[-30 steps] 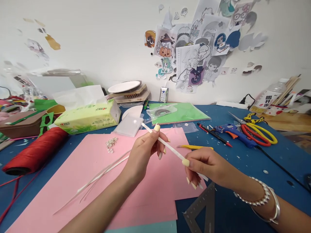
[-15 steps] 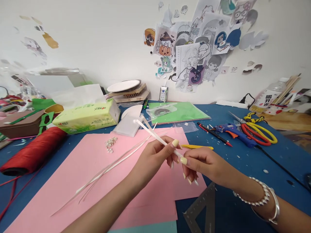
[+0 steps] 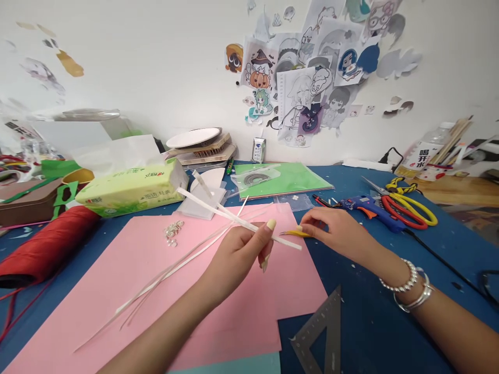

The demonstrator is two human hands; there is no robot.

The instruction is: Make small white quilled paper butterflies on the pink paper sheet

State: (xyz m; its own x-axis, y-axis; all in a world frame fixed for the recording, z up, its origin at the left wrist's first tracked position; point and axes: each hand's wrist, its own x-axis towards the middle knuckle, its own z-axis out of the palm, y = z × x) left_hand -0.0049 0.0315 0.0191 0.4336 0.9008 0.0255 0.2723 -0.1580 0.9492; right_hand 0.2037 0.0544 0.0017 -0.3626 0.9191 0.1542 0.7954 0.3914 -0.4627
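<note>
My left hand [image 3: 244, 249] pinches white paper strips [image 3: 202, 204] between thumb and fingers above the pink paper [image 3: 249, 291]. One end of a strip sticks out to the right past the thumb, and two ends fan out at the upper left. At the right edge of the pink paper, my right hand [image 3: 335, 228] has its thumb and fingers closed on slim yellow tweezers [image 3: 295, 234], whose pointed tip faces left. More long thin white strips [image 3: 171, 271] lie across the pink sheet, left of my left hand. Small white curled pieces [image 3: 172, 230] sit in a cluster farther left.
A grey set square [image 3: 334, 332] lies at the front. To the right are a blue glue gun [image 3: 374, 210] with its cord and red-and-yellow-handled scissors [image 3: 405, 210]. A red thread spool [image 3: 50, 244] and a tissue pack [image 3: 136, 189] stand left. Green sheets [image 3: 304, 179] lie at the back.
My right hand has let go of the white strips and moved right and up to the yellow tweezers. My left hand keeps the strips, which have swung flatter. The view has shifted slightly.
</note>
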